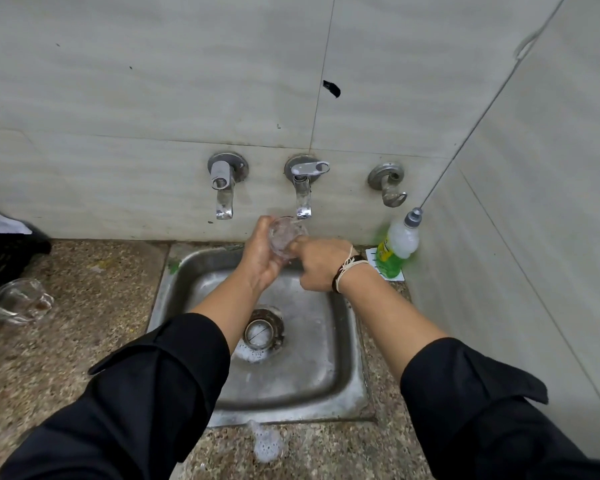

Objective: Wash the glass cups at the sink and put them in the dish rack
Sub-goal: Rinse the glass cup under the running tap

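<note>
**Rinsing a cup under the middle tap**

Grey wall tiles fill the upper frame, three taps in a row below them. At centre I've got a glass cup (pixel 286 237) right under the middle tap (pixel 303 199), my left hand (pixel 262 259) wrapped round its side, my right hand (pixel 317 268) pinching its rim, fingers reaching inside. Steel sink (pixel 347 358) sits beneath, suds by the drain (pixel 262 332). One cup mid-wash, I'd say; another glass cup (pixel 20 301) lies tipped on the granite counter (pixel 94 289) at left, beside a black crate (pixel 0 261), likely the rack. Plenty left. Soap bottle (pixel 397 247) crowds the right corner wall; leftward the counter gives me room.
</note>
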The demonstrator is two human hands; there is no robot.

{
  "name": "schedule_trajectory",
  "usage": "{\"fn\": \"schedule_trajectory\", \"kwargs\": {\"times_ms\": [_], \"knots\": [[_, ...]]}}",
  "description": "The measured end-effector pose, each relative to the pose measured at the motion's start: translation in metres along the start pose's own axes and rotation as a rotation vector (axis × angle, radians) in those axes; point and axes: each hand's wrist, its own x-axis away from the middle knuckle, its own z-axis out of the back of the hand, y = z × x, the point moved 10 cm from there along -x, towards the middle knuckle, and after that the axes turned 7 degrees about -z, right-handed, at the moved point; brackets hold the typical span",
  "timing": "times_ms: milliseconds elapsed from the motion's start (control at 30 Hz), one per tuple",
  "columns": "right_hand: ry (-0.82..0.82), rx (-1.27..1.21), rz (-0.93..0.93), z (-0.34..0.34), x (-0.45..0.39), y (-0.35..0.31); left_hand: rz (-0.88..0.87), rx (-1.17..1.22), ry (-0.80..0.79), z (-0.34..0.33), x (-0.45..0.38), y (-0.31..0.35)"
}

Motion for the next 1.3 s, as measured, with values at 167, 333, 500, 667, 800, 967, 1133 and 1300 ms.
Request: {"fn": "schedule_trajectory", "kwargs": {"times_ms": [167,333,500,667,800,967,1133,1300], "knots": [[-0.024,-0.010,0.012,-0.008,0.001,-0.009,0.017,0.023,-0.002,0.002,0.000,-0.004],[0.018,-0.026,-0.031,0.000,0.002,-0.011,0.033,0.102,0.001,-0.002,0.002,-0.011],[0.020,0.035,-0.029,0.010,-0.008,-0.006,0.017,0.073,0.010,-0.003,0.001,-0.012],[-0.022,0.032,-0.007,0.004,0.002,-0.006,0.041,0.071,0.015,-0.004,-0.002,-0.007],[0.047,-0.017,-0.038,0.011,-0.002,-0.005,0.036,0.056,-0.023,-0.014,0.001,-0.012],[0.011,-0.020,-0.015,0.010,0.003,0.000,0.020,0.018,0.001,-0.001,-0.005,-0.010],[-0.009,-0.077,0.018,0.003,0.008,-0.016,0.028,0.063,0.045,-0.004,0.001,-0.008],[0.064,-0.076,-0.024,0.017,0.010,-0.007,0.012,0.056,-0.016,-0.017,0.004,-0.007]]}}
